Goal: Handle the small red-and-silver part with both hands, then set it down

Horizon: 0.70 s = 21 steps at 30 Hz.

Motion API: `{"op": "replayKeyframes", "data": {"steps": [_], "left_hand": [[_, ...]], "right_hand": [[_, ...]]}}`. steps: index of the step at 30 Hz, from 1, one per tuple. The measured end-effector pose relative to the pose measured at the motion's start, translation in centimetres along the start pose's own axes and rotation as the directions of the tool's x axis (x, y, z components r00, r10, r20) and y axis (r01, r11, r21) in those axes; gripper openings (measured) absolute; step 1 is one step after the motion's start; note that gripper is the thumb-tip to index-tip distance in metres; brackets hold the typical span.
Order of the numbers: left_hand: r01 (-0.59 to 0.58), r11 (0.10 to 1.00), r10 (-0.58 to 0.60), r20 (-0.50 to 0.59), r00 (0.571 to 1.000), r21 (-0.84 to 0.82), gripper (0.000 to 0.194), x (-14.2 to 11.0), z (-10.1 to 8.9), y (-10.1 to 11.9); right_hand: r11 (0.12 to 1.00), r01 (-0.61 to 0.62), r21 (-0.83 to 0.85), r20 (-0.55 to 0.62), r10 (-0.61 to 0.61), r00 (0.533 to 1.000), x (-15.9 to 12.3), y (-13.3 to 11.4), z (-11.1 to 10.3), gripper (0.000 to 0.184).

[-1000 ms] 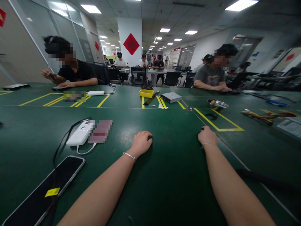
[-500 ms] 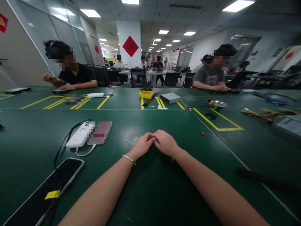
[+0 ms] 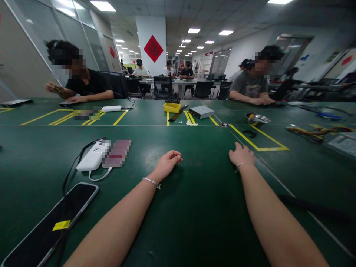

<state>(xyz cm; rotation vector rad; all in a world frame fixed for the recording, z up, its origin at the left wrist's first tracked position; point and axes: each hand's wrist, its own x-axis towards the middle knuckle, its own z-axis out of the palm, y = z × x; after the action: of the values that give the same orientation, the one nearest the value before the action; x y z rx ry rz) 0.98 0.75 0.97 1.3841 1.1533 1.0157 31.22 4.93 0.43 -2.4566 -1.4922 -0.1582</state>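
Observation:
Both my forearms lie on the green table (image 3: 200,207). My left hand (image 3: 167,162) rests near the middle, fingers curled in with the tips pressed against the thumb; whatever they hold, if anything, is hidden. My right hand (image 3: 241,155) sits further right beside a white line, knuckles up and fingers bent down onto the table. It covers the spot where a small red thing lay a moment ago. Each wrist wears a thin bracelet.
A white power bank (image 3: 93,158) with a cable and a dark phone (image 3: 52,222) lie at my left. Further back are a yellow tray (image 3: 172,107), a grey box (image 3: 201,111) and a metal dish (image 3: 257,118). Two people sit across the table.
My hands met at the table's middle half a second ago. The right hand has since swung back right onto the spot with the small red thing; the left hand stayed.

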Motion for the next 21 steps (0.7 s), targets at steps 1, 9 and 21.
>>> {"op": "replayKeyframes", "data": {"steps": [1, 9, 21], "left_hand": [[0.001, 1.000, -0.001, 0.001, 1.000, -0.011, 0.015, 0.0, -0.1, -0.1], [0.045, 0.975, -0.052, -0.028, 0.998, -0.217, 0.022, 0.4, -1.2, -0.7], [0.000, 0.995, 0.006, 0.065, 0.998, -0.104, 0.022, 0.1, -0.7, -0.5]], "right_hand": [[1.000, -0.027, -0.012, 0.079, 0.028, 0.996, 0.4, 0.7, 0.4, 0.051], [0.986, 0.075, -0.150, 0.129, -0.056, 0.990, 0.8, 1.3, 0.5, 0.033], [0.784, 0.154, 0.602, 0.135, -0.290, 0.947, -1.7, -4.5, -0.5, 0.013]]}}
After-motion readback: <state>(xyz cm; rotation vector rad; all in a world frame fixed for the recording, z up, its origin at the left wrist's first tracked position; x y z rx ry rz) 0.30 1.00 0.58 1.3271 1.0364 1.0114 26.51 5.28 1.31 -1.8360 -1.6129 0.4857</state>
